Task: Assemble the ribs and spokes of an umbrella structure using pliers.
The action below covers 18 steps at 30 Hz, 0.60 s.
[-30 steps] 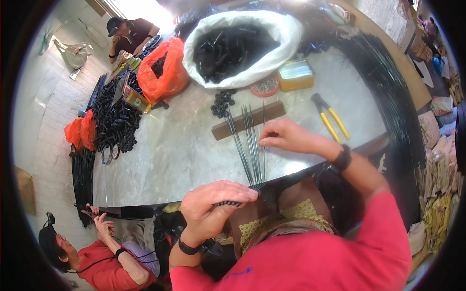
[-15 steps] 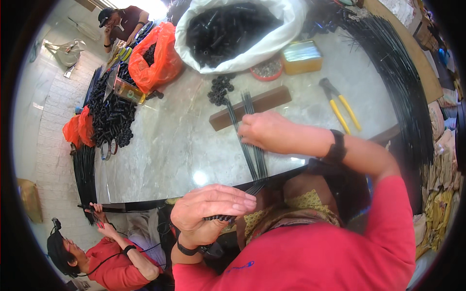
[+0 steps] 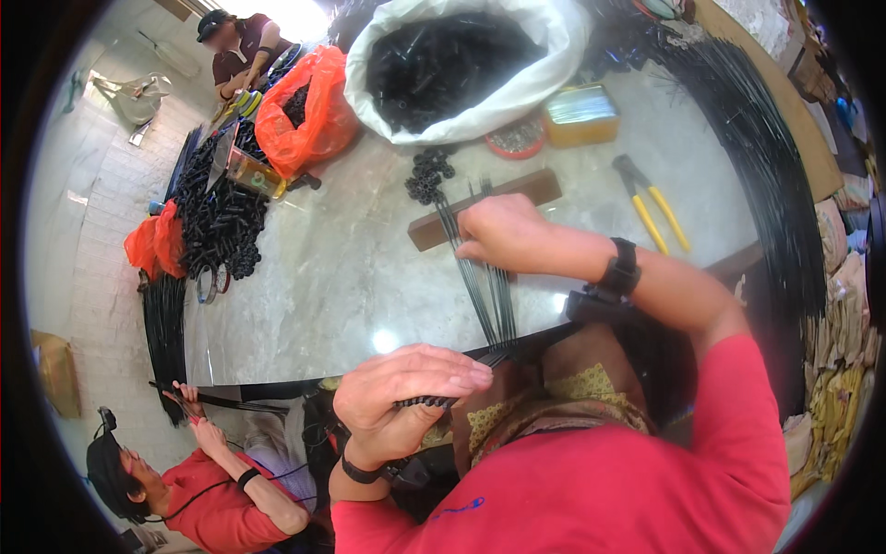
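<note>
My left hand (image 3: 411, 392) grasps the rods (image 3: 475, 295), its palm hidden, as they extend across the bar (image 3: 537, 188) beneath my curled right hand (image 3: 503, 238), whose obscured fingertips leave its grasp impossible to tell.

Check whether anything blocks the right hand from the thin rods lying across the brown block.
Nothing visible does: the right hand is over the rods, though contact is unclear. The brown block lies under the rods, not between.
</note>
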### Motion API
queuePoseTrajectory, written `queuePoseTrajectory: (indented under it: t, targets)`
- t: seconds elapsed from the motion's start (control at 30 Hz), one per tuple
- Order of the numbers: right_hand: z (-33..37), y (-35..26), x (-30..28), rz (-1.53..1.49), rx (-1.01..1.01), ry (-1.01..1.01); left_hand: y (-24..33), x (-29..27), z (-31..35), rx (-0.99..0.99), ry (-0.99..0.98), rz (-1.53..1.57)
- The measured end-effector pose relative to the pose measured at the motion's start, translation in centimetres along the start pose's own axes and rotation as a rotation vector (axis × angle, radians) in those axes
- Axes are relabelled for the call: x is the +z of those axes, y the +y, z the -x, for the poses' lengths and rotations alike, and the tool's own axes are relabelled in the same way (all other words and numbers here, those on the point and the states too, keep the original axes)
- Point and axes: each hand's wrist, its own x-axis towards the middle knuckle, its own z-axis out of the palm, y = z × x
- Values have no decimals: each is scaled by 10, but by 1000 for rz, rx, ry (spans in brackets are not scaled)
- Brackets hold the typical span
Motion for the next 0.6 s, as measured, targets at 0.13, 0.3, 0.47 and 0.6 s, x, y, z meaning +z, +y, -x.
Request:
queuePoseTrajectory:
  t: [0.13,0.3,0.47,0.6]
  targets:
    - [-5,-2,-1,52,6,2,-1,-3,-1,9,-16,-12]
    - [2,-6,2,112,-159,81,3,-2,-5,3,-42,-9]
    - [22,-4,16,201,-412,51,6,-1,-7,-25,-44,-9]
    - [25,3,23,121,-478,116,6,0,-8,-44,-36,-12]
